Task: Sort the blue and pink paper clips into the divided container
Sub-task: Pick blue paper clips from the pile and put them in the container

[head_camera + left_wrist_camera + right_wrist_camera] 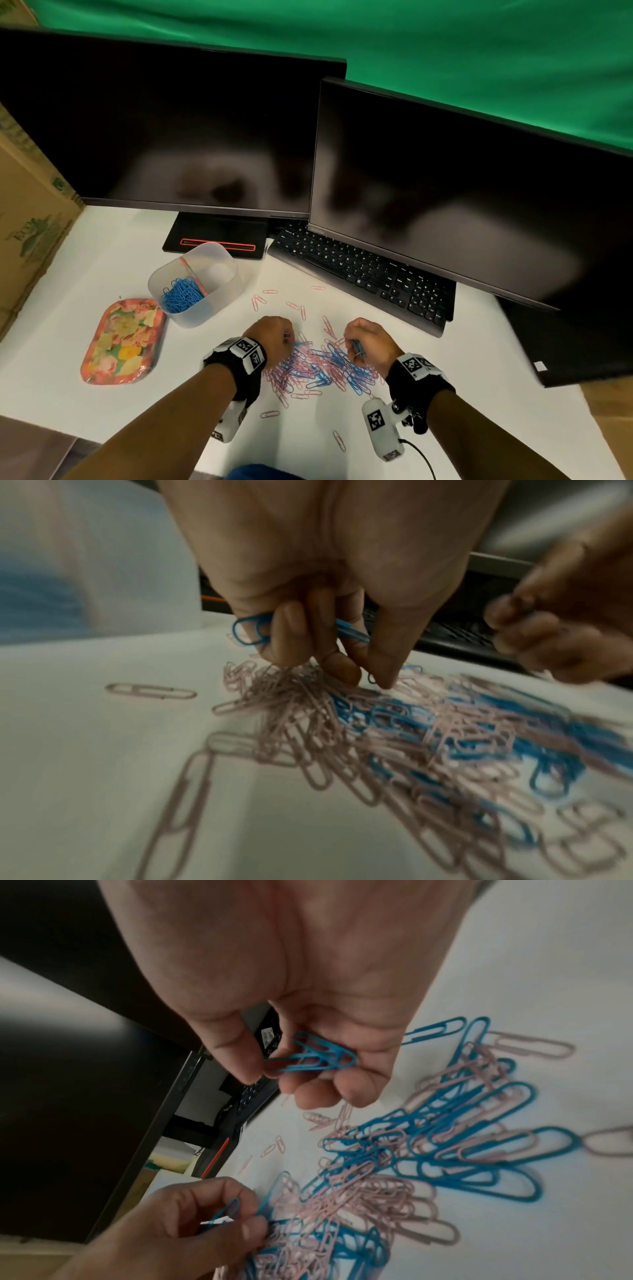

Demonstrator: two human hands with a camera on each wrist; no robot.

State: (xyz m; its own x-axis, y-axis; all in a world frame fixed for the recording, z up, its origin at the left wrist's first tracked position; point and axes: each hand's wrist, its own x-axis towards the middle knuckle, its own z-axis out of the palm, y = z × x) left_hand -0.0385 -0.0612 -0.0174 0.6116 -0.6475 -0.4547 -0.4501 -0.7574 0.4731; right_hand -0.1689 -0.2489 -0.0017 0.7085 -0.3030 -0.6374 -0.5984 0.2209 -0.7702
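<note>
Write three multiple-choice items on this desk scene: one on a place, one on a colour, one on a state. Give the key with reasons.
1. Where does the divided container stand?
A. Left of the mixed clip pile, beside the floral tray
B. On the keyboard
C. Right of the pile

2. What colour are the clips held in the right hand?
A. Pink
B. Blue
C. Green

3. What is the state of the container's two compartments?
A. Both full
B. Both without clips
C. One holds blue clips, the other shows none

Key: 1 A, the head view shows it left of the pile, next to the tray. 2 B, the right wrist view shows blue clips pinched. 3 C, only the nearer compartment has clips.
</note>
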